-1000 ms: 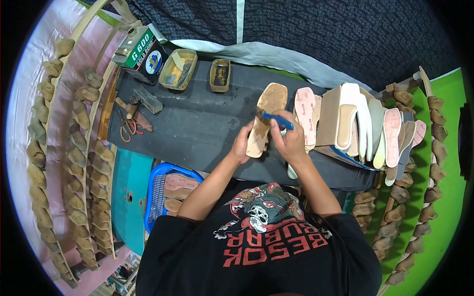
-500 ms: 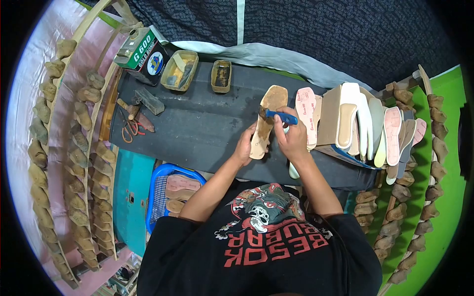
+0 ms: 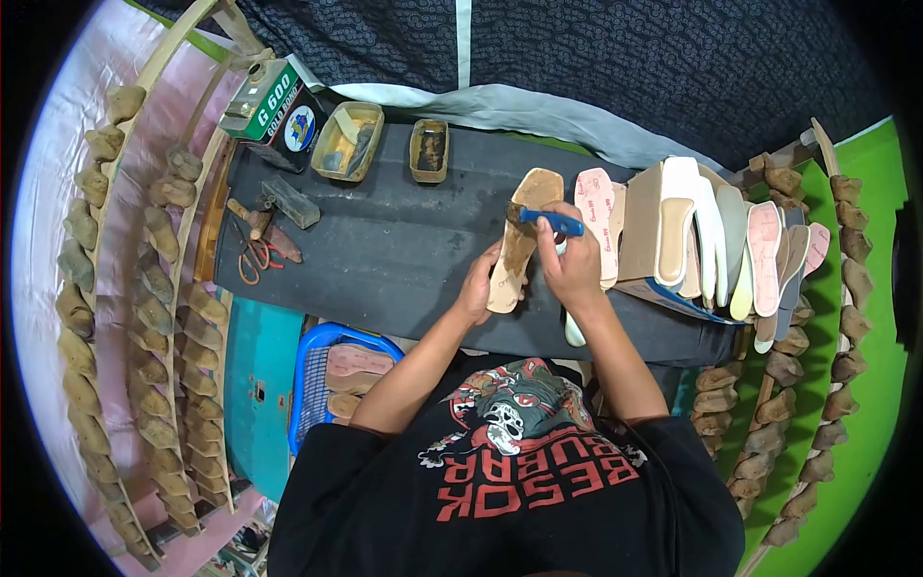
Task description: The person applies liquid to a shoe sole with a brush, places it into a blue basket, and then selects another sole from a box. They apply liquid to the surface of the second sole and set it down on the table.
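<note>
A tan insole [image 3: 520, 252] is held up over the table, its wider end pointing away from me. My left hand [image 3: 478, 288] is closed around its lower part, with fingertips showing at the far edge. My right hand [image 3: 575, 264] grips a blue-handled brush [image 3: 554, 222], whose dark bristle end touches the insole's upper middle. A darker, wet-looking patch spreads over the insole's middle. Just right of the brush, a pink printed insole [image 3: 596, 207] lies on the table.
A cardboard box [image 3: 642, 226] with insoles leaning on it stands at right. Two tubs, one a dark-stained tub [image 3: 429, 152], and a G 600 can [image 3: 276, 115] stand at the back. Scissors [image 3: 252, 260] lie left. A blue basket [image 3: 310, 380] sits below; racks of shoe lasts flank the table.
The brush has shifted very slightly on the insole, and the dark patch looks a little larger toward the lower end. Both hands keep their grips. The view has moved slightly.
</note>
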`<state>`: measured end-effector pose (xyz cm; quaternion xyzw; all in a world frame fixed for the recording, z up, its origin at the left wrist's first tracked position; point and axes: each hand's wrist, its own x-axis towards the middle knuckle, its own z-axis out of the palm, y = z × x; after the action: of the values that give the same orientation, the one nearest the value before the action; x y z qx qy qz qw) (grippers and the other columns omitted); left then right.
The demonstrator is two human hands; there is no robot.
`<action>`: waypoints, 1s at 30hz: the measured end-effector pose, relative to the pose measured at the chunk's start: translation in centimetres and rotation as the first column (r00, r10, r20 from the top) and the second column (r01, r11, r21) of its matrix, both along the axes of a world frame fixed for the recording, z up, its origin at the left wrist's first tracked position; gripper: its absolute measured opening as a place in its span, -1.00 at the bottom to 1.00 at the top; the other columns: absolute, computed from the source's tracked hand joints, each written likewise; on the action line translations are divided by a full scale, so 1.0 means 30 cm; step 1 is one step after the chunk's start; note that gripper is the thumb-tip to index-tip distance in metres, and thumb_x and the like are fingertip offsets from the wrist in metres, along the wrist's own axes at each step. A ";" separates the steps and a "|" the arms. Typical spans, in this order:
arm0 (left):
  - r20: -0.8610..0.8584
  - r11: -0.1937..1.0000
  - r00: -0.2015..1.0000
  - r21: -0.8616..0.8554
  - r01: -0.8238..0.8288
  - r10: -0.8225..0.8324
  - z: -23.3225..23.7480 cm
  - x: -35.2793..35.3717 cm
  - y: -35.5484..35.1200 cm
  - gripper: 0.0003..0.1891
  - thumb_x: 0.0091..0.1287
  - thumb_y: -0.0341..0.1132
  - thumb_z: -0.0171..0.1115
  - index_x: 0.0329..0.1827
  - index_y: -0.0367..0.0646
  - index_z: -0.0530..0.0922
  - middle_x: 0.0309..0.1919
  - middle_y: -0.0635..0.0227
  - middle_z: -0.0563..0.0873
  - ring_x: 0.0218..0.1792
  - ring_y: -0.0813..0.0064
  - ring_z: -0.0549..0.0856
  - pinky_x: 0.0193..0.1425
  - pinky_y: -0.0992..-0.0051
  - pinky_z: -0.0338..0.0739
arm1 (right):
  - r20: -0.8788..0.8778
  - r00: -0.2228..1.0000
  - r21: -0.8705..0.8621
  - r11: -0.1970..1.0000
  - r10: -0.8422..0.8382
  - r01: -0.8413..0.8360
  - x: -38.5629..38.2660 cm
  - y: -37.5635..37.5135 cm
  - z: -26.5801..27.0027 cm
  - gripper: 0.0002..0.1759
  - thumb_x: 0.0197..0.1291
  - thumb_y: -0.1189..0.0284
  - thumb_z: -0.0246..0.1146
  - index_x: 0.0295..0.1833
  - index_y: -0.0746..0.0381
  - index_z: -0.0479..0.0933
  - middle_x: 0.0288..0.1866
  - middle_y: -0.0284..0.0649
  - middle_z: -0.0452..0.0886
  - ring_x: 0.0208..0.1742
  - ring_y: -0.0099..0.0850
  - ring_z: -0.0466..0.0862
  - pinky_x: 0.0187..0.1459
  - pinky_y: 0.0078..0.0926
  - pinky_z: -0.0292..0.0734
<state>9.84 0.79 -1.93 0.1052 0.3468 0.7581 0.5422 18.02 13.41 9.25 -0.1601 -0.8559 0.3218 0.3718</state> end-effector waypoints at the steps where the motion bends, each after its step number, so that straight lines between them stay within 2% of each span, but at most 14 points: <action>1: 0.001 1.000 1.000 0.007 0.007 -0.007 -0.001 0.000 0.001 -0.39 0.58 -0.04 -0.19 0.62 -0.12 0.28 -0.08 0.28 0.70 -0.21 0.42 0.75 -0.25 0.38 0.77 | 0.013 1.000 0.001 1.000 0.011 -0.011 0.004 0.001 0.007 -0.86 0.46 0.51 0.25 0.00 0.36 0.58 -0.19 -0.10 0.72 -0.34 -0.29 0.72 -0.28 -0.38 0.60; 3: 0.003 1.000 1.000 0.020 0.022 -0.022 -0.002 -0.004 0.004 -0.39 0.59 -0.03 -0.19 0.61 -0.11 0.29 -0.07 0.28 0.70 -0.20 0.42 0.76 -0.24 0.38 0.78 | 0.038 0.999 0.000 0.999 0.033 -0.033 0.009 0.003 0.013 -0.86 0.45 0.50 0.26 -0.01 0.36 0.58 -0.21 -0.09 0.72 -0.35 -0.29 0.72 -0.28 -0.38 0.60; 6: 0.056 0.999 0.997 -0.017 -0.049 0.049 -0.005 -0.012 0.001 -0.40 0.60 0.00 -0.19 0.62 -0.08 0.29 -0.05 0.28 0.70 -0.19 0.42 0.76 -0.24 0.36 0.78 | 0.064 0.995 0.011 0.997 0.070 -0.071 0.032 -0.038 -0.005 -0.86 0.42 0.50 0.28 -0.02 0.35 0.59 -0.23 -0.09 0.73 -0.36 -0.30 0.72 -0.29 -0.39 0.60; 9: 0.052 0.997 0.997 -0.034 -0.062 0.064 -0.002 -0.032 -0.005 -0.40 0.61 0.01 -0.18 0.62 -0.06 0.28 -0.04 0.27 0.70 -0.17 0.42 0.76 -0.24 0.35 0.78 | 0.110 0.989 -0.044 0.994 0.102 -0.098 0.041 -0.056 -0.004 -0.85 0.41 0.49 0.29 -0.02 0.34 0.59 -0.24 -0.10 0.73 -0.37 -0.31 0.72 -0.30 -0.40 0.60; 10: 0.039 0.999 0.998 -0.027 -0.043 0.044 0.001 -0.035 -0.010 -0.40 0.61 0.01 -0.19 0.61 -0.06 0.29 -0.05 0.27 0.70 -0.18 0.42 0.76 -0.24 0.36 0.78 | 0.067 0.994 -0.036 0.996 0.087 -0.085 0.032 -0.048 -0.015 -0.85 0.42 0.50 0.28 -0.01 0.35 0.58 -0.22 -0.10 0.73 -0.36 -0.32 0.72 -0.31 -0.40 0.59; 13: 0.001 1.000 1.000 0.006 0.010 -0.010 0.005 -0.041 -0.013 -0.40 0.61 -0.01 -0.19 0.61 -0.09 0.30 -0.05 0.27 0.70 -0.18 0.42 0.76 -0.24 0.36 0.78 | 0.014 1.000 -0.035 0.999 0.021 -0.020 -0.005 -0.013 0.009 -0.83 0.38 0.49 0.30 0.00 0.32 0.56 -0.21 -0.04 0.74 -0.27 -0.03 0.77 -0.23 -0.20 0.64; 14: -0.010 0.999 1.000 0.023 0.022 -0.022 -0.001 -0.041 -0.008 -0.40 0.60 -0.02 -0.19 0.60 -0.10 0.30 -0.05 0.27 0.71 -0.19 0.42 0.76 -0.25 0.37 0.78 | 0.021 0.999 -0.034 0.999 0.026 -0.025 -0.012 0.010 -0.003 -0.84 0.41 0.48 0.28 0.02 0.31 0.55 -0.16 -0.04 0.74 -0.22 -0.02 0.77 -0.21 -0.19 0.65; 17: -0.005 0.999 1.000 0.038 0.014 -0.014 0.002 -0.039 0.004 -0.40 0.60 -0.03 -0.21 0.59 -0.13 0.32 -0.04 0.25 0.71 -0.19 0.42 0.77 -0.24 0.38 0.78 | 0.065 0.998 -0.063 0.998 0.019 -0.015 -0.016 0.019 0.019 -0.83 0.39 0.49 0.29 0.02 0.31 0.56 -0.16 -0.03 0.74 -0.20 -0.01 0.77 -0.18 -0.17 0.65; 20: 0.016 0.998 0.999 0.034 -0.043 0.043 0.004 -0.049 0.008 -0.41 0.60 -0.02 -0.21 0.57 -0.13 0.33 0.05 0.25 0.70 -0.11 0.41 0.77 -0.22 0.37 0.79 | 0.046 0.996 0.077 0.994 0.073 -0.076 0.001 -0.006 0.008 -0.87 0.42 0.51 0.27 -0.04 0.36 0.57 -0.19 -0.07 0.72 -0.33 -0.22 0.73 -0.27 -0.34 0.60; 21: 0.033 0.997 0.996 0.024 -0.079 0.078 0.007 -0.054 0.011 -0.41 0.60 -0.02 -0.21 0.57 -0.12 0.33 0.08 0.25 0.70 -0.07 0.41 0.77 -0.20 0.36 0.79 | 0.067 0.994 -0.017 0.996 0.087 -0.086 0.012 -0.034 0.005 -0.83 0.32 0.50 0.32 -0.03 0.33 0.57 -0.22 -0.02 0.73 -0.25 -0.01 0.76 -0.21 -0.18 0.65; 23: 0.086 0.990 0.987 0.018 -0.139 0.137 0.015 -0.066 0.022 -0.43 0.60 -0.02 -0.19 0.56 -0.08 0.34 0.19 0.27 0.67 0.06 0.37 0.75 -0.13 0.31 0.81 | 0.097 0.985 -0.052 0.989 0.146 -0.141 0.031 -0.075 0.005 -0.84 0.30 0.51 0.33 -0.06 0.33 0.58 -0.25 -0.01 0.72 -0.28 0.00 0.76 -0.23 -0.17 0.65; 25: 0.072 0.986 0.984 0.015 -0.165 0.163 0.005 -0.075 0.030 -0.43 0.58 -0.01 -0.18 0.55 -0.05 0.34 0.18 0.27 0.68 0.06 0.35 0.76 -0.11 0.27 0.81 | 0.062 0.987 -0.052 0.988 0.151 -0.148 0.029 -0.083 0.001 -0.84 0.29 0.52 0.34 -0.07 0.34 0.58 -0.25 -0.01 0.72 -0.29 0.01 0.76 -0.23 -0.17 0.65; 30: 0.107 0.991 0.993 0.114 -0.069 0.057 0.007 -0.055 0.025 -0.45 0.54 -0.02 -0.17 0.50 -0.04 0.38 0.16 0.26 0.69 0.05 0.34 0.76 -0.15 0.27 0.81 | 0.018 0.996 -0.059 0.995 0.083 -0.082 -0.003 -0.020 -0.008 -0.83 0.31 0.52 0.33 -0.05 0.35 0.57 -0.22 0.01 0.72 -0.27 -0.01 0.76 -0.23 -0.18 0.64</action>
<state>8.18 1.54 -1.74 0.0867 0.2762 0.7983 0.5281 17.95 12.80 9.02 -0.1388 -0.8558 0.3601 0.3445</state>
